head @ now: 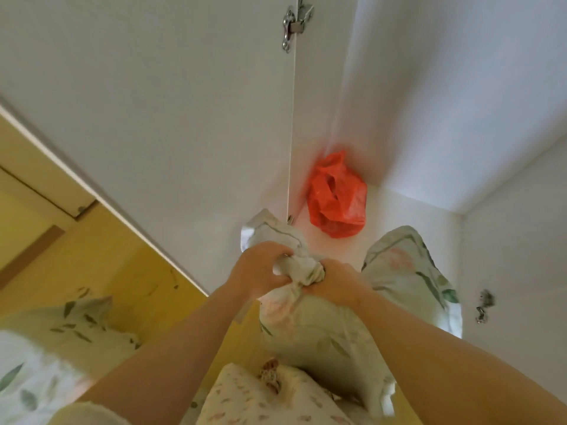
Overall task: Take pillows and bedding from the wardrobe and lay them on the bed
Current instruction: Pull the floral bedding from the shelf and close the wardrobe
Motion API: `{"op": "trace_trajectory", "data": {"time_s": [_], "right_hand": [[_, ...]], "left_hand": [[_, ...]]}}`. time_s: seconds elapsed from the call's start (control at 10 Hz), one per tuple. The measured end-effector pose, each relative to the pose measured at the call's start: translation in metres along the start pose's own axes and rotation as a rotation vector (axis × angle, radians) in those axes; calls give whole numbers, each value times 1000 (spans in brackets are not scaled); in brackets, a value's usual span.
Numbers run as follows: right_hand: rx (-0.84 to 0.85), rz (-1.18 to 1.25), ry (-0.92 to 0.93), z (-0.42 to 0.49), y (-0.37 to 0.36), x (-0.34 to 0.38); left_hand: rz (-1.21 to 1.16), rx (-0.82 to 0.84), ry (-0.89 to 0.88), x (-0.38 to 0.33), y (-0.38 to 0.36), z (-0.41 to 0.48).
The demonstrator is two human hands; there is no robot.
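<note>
White wardrobe (429,102) fills most of the view, door (153,102) swung open at left w/ a hinge (296,24) up top; yellow floor (116,265) below left.

Both hands meet on one pillow (322,326), pale green w/ leaf print. Left hand (260,271) and right hand (336,282) are each clenched tight on the bunched top corner of its cover, knuckles nearly touching. Pillow hangs from that grip at the wardrobe's front edge, partly out over the floor; can't tell if its bottom rests on anything.

2nd pillow (411,271), same print, sits inside the wardrobe at right, leaning on the wall. Red bag (337,197) lies in the back corner, apart from both.

Progress, as a judgement: roughly mid-task. Leaf-print bedding (61,348) at lower left looks like it's on the bed already, though the bed itself isn't clearly shown. Another patterned cushion (254,397) sits at bottom centre, just under the held pillow; where it rests is unclear.

Left to do: carry the held pillow over to the bed, come back for the 2nd one. Other bedding deeper in the wardrobe: not visible from here.
</note>
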State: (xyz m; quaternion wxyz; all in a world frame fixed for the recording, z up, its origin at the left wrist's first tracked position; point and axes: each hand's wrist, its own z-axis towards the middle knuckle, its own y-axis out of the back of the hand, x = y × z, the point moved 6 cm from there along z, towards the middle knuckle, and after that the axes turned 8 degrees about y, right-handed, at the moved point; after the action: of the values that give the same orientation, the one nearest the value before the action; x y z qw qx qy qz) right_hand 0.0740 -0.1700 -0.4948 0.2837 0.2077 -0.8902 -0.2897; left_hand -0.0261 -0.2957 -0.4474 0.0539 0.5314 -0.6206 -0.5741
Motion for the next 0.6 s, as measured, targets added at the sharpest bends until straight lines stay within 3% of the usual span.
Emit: {"op": "trace_trajectory", "data": {"time_s": [0.1, 0.3, 0.4, 0.5, 0.6], "right_hand": [[-121, -120, 179, 1, -6, 15], [-121, 12, 177, -2, -31, 21], [-155, -4, 129, -5, -35, 29], [-196, -26, 123, -10, -40, 37], [-220, -48, 104, -17, -46, 41]], "left_hand": [[-104, -33, 98, 25, 4, -13], [-358, 28, 396, 81, 1, -43], [-549, -70, 632, 130, -6, -59], [-718, -275, 837, 159, 4, -72], [-747, -384, 785, 162, 21, -71]]}}
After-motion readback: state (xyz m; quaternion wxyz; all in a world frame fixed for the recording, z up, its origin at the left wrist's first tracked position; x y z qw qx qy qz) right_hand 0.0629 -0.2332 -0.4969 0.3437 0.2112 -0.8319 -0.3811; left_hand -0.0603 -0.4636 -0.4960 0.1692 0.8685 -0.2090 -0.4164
